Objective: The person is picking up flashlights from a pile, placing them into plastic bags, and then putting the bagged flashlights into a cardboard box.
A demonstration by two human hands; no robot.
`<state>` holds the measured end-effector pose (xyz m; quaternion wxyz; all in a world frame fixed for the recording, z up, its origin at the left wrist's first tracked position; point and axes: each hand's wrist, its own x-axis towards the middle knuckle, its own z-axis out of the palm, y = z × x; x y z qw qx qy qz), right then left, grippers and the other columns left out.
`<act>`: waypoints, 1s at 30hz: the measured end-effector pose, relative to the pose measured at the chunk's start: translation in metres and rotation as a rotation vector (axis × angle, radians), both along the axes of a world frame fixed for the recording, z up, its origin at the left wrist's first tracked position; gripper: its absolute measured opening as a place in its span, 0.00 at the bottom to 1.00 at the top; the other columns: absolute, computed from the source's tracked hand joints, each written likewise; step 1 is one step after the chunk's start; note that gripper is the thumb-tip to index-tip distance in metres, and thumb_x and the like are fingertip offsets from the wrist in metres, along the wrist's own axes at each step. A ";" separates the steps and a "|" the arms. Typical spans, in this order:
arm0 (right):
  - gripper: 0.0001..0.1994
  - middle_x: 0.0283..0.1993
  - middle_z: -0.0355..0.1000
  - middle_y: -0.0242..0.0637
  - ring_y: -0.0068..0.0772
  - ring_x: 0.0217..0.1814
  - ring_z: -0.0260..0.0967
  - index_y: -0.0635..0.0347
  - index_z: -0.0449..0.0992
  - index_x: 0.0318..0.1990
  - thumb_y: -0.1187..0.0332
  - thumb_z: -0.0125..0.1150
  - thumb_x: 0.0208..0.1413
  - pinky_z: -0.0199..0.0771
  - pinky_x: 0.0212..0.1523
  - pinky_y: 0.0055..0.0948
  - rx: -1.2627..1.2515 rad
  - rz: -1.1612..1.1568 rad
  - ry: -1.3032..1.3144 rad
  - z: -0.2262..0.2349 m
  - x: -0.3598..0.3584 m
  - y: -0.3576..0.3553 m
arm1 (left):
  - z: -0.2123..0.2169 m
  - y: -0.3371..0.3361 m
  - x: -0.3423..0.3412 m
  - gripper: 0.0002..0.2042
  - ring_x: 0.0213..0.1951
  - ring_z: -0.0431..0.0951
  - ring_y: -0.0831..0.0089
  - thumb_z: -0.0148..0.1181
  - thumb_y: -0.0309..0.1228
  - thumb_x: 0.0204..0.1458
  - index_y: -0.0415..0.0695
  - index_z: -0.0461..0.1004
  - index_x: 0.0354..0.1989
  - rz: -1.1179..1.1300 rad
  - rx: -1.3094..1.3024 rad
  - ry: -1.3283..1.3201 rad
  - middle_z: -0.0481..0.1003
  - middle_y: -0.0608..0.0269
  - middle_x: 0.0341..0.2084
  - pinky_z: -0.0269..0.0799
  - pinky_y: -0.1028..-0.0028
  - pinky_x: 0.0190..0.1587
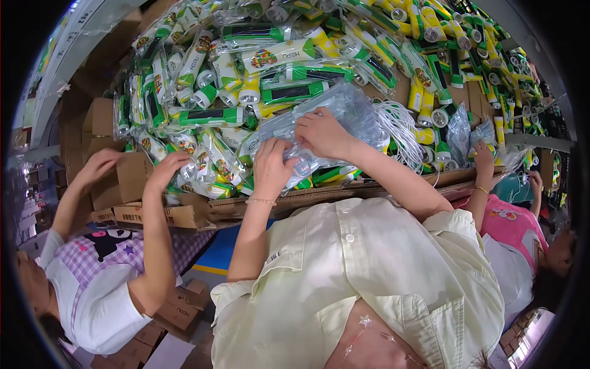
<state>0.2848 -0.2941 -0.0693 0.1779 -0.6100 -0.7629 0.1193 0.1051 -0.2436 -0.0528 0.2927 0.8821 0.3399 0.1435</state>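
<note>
Left hand (pixel 272 169) curled at near left edge of clear plastic bags (pixel 355 114), thumb apart from fingers; right hand (pixel 322 134) bent over same pile, fingertips down. Whether either pinches film, cannot tell. Bags lie atop heap, in front of person's chest, likely for short reach; left hand perhaps steadies slippery film. White cords (pixel 398 129) just beside, to right. Bagged flashlights (pixel 286 54) left and far; yellow-green flashlights (pixel 432 26) far right. Near cardboard edge (pixel 230 210) seemingly keeps heap in.
</note>
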 end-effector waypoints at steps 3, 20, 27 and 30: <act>0.09 0.32 0.70 0.27 0.30 0.42 0.68 0.49 0.73 0.30 0.68 0.65 0.38 0.60 0.51 0.40 0.147 0.026 0.092 0.002 0.005 -0.008 | -0.001 0.001 -0.002 0.15 0.39 0.72 0.55 0.68 0.29 0.33 0.40 0.75 0.32 -0.002 0.017 -0.001 0.72 0.57 0.32 0.69 0.63 0.41; 0.04 0.25 0.72 0.23 0.25 0.28 0.69 0.49 0.77 0.28 0.69 0.66 0.43 0.60 0.52 0.37 0.383 -0.110 0.204 0.117 0.037 -0.085 | 0.102 -0.025 0.019 0.43 0.46 0.72 0.53 0.74 0.44 0.30 0.37 0.63 0.57 0.018 0.029 -0.106 0.71 0.45 0.46 0.64 0.62 0.52; 0.05 0.25 0.72 0.23 0.25 0.30 0.69 0.49 0.77 0.29 0.68 0.67 0.43 0.60 0.51 0.38 0.300 -0.095 0.212 0.109 0.032 -0.084 | 0.089 -0.047 0.025 0.20 0.35 0.76 0.61 0.66 0.40 0.42 0.42 0.75 0.41 -0.143 0.076 -0.227 0.77 0.57 0.31 0.64 0.68 0.44; 0.05 0.24 0.71 0.23 0.25 0.29 0.68 0.48 0.77 0.28 0.68 0.67 0.42 0.60 0.51 0.38 0.312 -0.038 0.201 0.104 0.030 -0.085 | 0.084 -0.049 0.027 0.10 0.32 0.75 0.63 0.64 0.34 0.44 0.43 0.78 0.33 -0.197 0.044 -0.197 0.77 0.60 0.26 0.65 0.69 0.39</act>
